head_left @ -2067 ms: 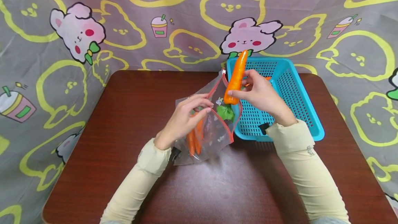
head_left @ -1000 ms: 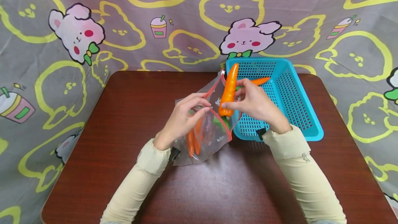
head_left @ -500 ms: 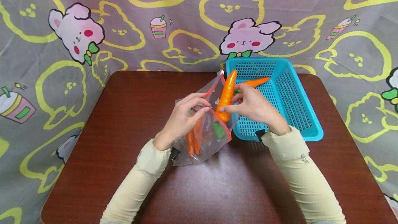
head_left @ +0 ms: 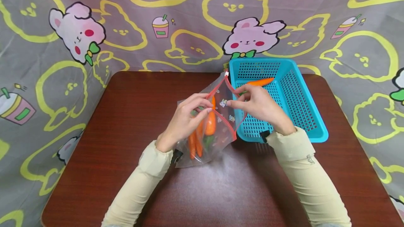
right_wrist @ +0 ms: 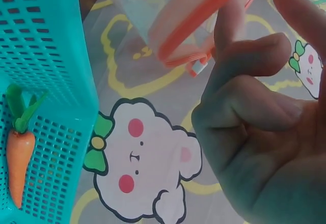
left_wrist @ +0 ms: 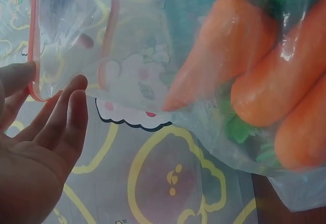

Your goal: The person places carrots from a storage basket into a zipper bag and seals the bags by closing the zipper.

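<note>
My left hand (head_left: pixel 190 118) pinches the red zip edge of a clear plastic zip bag (head_left: pixel 225 122); the left wrist view shows this red edge between the fingers. Several carrots (left_wrist: pixel 285 76) with green tops lie inside the bag, partly veiled by the plastic. At the bag's mouth, on the opposite edge, is my right hand (head_left: pixel 262 106). Its index finger touches the red edge in the right wrist view, while the thumb stands apart and the other fingers bend loosely. Nothing is gripped in it. Another carrot (right_wrist: pixel 19 163) lies in the turquoise basket (head_left: pixel 310 106).
The basket stands at the back right of the brown table (head_left: pixel 132 115), right beside the bag. A white slider (head_left: pixel 226 74) sits at the far corner of the zip. Patterned cloth (head_left: pixel 189 16) hangs behind and beside the table.
The carrot in my right hand has gone down and left into the bag, and the hand has let go of it. My left hand has stayed at the bag's edge.
</note>
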Motion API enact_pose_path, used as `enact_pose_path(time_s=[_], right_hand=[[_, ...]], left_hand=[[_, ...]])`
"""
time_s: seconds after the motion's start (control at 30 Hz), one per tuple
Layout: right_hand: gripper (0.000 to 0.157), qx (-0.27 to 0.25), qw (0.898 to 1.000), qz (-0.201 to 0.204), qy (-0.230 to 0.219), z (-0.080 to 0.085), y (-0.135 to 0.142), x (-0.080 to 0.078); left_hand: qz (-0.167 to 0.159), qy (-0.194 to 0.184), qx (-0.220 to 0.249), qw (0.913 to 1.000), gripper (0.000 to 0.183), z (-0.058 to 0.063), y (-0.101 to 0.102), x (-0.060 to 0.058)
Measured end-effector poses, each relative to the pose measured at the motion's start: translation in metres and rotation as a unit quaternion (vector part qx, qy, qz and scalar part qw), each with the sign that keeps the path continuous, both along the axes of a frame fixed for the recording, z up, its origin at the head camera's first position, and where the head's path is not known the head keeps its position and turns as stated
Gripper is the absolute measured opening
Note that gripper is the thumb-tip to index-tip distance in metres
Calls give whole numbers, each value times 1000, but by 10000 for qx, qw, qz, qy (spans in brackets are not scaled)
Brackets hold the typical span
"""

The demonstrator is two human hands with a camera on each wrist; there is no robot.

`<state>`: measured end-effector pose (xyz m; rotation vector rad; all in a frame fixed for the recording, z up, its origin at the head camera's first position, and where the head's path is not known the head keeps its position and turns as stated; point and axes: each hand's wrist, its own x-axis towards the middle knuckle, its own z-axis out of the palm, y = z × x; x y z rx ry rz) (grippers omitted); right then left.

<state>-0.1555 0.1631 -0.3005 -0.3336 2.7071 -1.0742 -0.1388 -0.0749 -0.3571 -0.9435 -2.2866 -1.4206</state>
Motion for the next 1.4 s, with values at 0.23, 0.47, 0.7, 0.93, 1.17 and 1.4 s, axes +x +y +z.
enact_pose_path(time_s=[0.23,0.47,0.7,0.93,1.17,1.4], right_hand=[[48,138,9988,-365,306,-3,5,-3],[40,345,9988,-264,228,-8,9,-7],[19,413,9985,-108,336,-14,10,-11],[16,437,9986,-140,258,-16,11,-13],[16,427,9988,-100,197,-18,14,-13],[14,466,9988,-45,130,-19,17,-13]], left_hand=[[56,96,-31,9999,12,1,-1,0],[160,259,106,9995,10,3,0,-1],[298,360,269,9985,9,7,-1,-1],[201,326,223,9990,10,8,0,-1],[96,254,131,9995,12,7,1,-2],[65,139,-86,9998,20,4,1,0]])
